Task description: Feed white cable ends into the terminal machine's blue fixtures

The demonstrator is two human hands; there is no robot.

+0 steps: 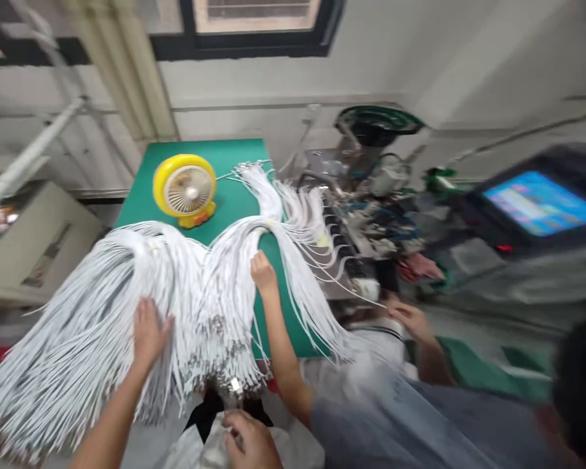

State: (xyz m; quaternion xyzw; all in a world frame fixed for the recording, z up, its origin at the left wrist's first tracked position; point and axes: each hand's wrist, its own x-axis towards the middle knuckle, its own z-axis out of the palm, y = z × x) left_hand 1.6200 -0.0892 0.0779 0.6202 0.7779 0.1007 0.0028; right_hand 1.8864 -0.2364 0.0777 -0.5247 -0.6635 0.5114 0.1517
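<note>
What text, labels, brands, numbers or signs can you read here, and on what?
No text is legible.
Lit screen at right: too blurred to read.
Co-worker's shirt: any print is too blurred to read.
Yellow fan: no readable marking shows.
White cables: any print is too small and blurred to read.

Soft, even light around me; the window [258, 14] glows pale, the screen [544, 200] bright blue, and the edges smear and stretch.
</note>
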